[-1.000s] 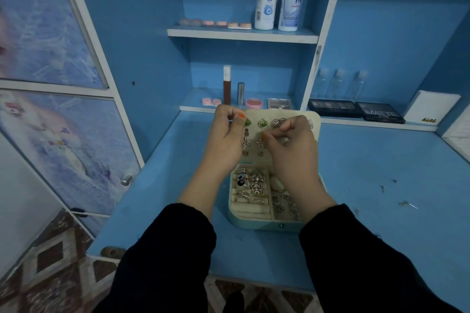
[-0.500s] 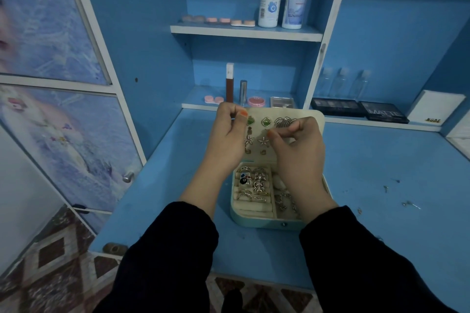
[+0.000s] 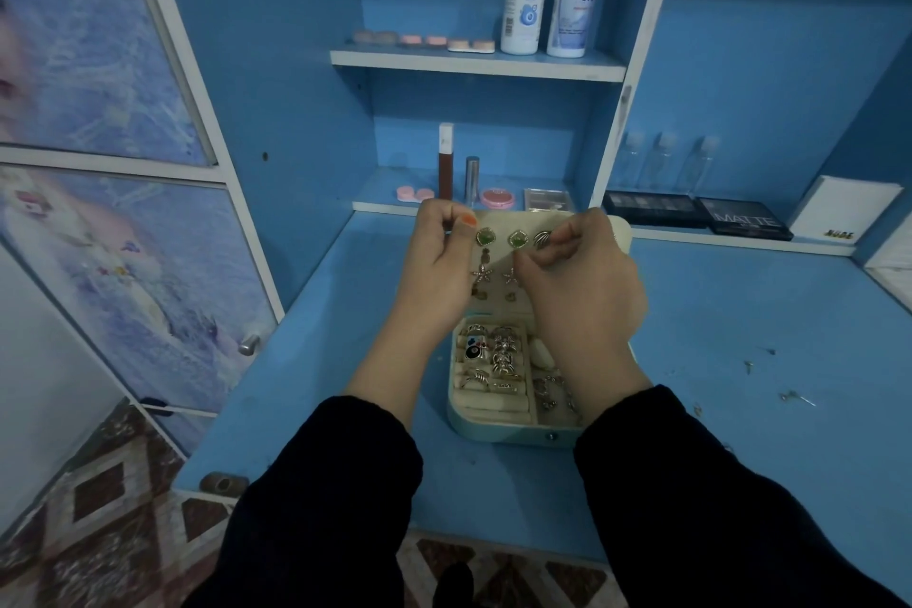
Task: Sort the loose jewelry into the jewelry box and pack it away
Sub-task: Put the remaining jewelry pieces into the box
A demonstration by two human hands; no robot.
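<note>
Blue bench (image 3: pixel 345 360): left hand (image 3: pixel 439 262) grips the lid (image 3: pixel 498 220) of the jewelry box (image 3: pixel 513 432); right hand (image 3: pixel 582 281), just beside it, pinches a green earring (image 3: pixel 518 239). Best keep the lid steady and push straight.

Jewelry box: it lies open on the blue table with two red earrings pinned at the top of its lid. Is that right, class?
No. The head view shows those two earrings are green, not red. The jewelry box does lie open on the blue table.
</note>
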